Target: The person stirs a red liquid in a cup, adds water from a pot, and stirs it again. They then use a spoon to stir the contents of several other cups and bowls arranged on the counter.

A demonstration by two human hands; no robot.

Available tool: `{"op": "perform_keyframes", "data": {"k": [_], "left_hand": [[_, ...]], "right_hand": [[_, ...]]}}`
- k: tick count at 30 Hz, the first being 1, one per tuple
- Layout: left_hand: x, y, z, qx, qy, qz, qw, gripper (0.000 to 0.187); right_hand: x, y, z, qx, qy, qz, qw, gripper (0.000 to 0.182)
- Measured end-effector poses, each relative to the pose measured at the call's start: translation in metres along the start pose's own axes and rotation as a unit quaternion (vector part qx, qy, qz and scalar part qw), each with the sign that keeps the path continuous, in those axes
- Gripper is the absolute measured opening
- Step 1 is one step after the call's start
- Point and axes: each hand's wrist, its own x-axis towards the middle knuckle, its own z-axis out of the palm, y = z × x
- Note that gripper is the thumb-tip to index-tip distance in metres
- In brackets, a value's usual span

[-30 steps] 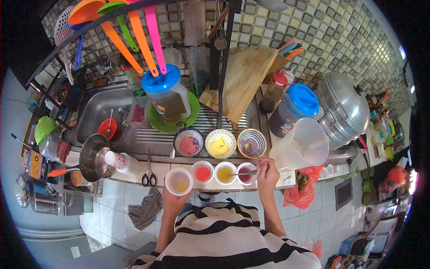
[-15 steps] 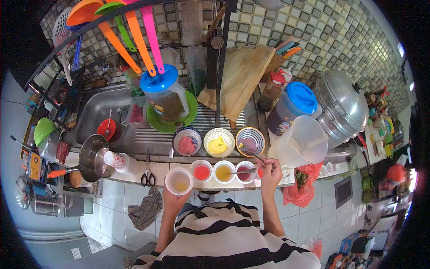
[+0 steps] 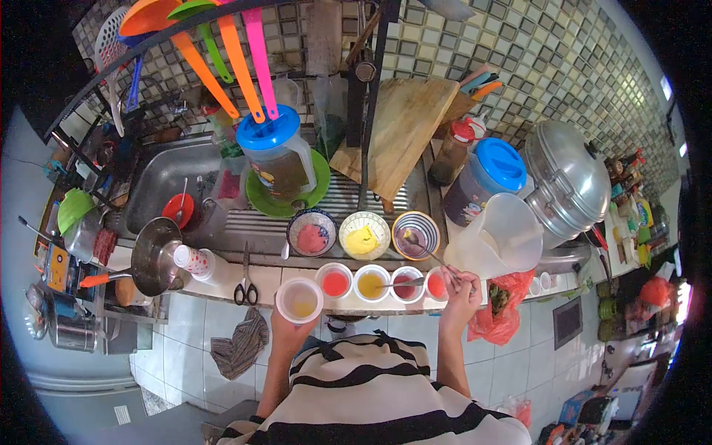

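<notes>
My left hand (image 3: 291, 331) is wrapped round a clear cup (image 3: 299, 300) with a little yellow liquid at its bottom. My right hand (image 3: 461, 288) pinches the handle of a spoon (image 3: 432, 253), whose head is in the striped bowl (image 3: 416, 236) with purple contents. Beside that bowl stand a bowl of yellow stuff (image 3: 363, 236) and a bowl of pink stuff (image 3: 311, 233). In front is a row of cups: a red one (image 3: 334, 282), a yellow one (image 3: 371, 285), a dark red one (image 3: 407, 285) and another red one (image 3: 436, 283), partly hidden by my right hand. A utensil rests across the middle cups.
Black scissors (image 3: 245, 294), stacked dotted cups (image 3: 194, 262) and a pan (image 3: 156, 256) are at the left. A large clear jug (image 3: 498, 236) stands at the right, near a blue-lidded pitcher (image 3: 498, 167). Another pitcher (image 3: 279, 159) stands on a green plate by the sink (image 3: 152, 174).
My right hand has moved slightly right and towards me, with the spoon still in the striped bowl. More of the rightmost red cup shows. The view has shifted slightly.
</notes>
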Motion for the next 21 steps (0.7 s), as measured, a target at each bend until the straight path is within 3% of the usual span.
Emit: {"op": "perform_keyframes", "data": {"k": [6,13,16,18,19,20,21], "left_hand": [[-0.001,-0.002,0.001,0.011,-0.025,0.02,0.999,0.048],[0.001,0.019,0.009,0.036,-0.03,0.026,0.999,0.051],[0.0,0.022,0.009,0.035,-0.045,0.008,0.998,0.057],[0.001,0.024,0.008,0.041,-0.055,0.003,0.998,0.062],[0.001,0.024,0.008,0.043,-0.054,0.002,0.998,0.062],[0.001,0.025,0.009,0.046,-0.052,0.002,0.998,0.063],[0.001,0.025,0.009,0.046,-0.051,0.0,0.998,0.063]], "right_hand": [[-0.017,-0.03,0.008,0.012,0.003,-0.029,1.0,0.012],[-0.037,-0.061,0.02,0.031,-0.057,-0.075,0.995,0.015],[-0.05,-0.067,0.021,0.035,-0.145,-0.121,0.981,0.018],[-0.058,-0.067,0.022,0.043,-0.253,-0.163,0.953,0.02],[-0.062,-0.067,0.024,0.068,-0.296,-0.17,0.938,0.014],[-0.06,-0.067,0.023,0.068,-0.297,-0.168,0.938,0.014],[-0.057,-0.068,0.021,-0.034,-0.399,-0.216,0.89,0.012]]}}
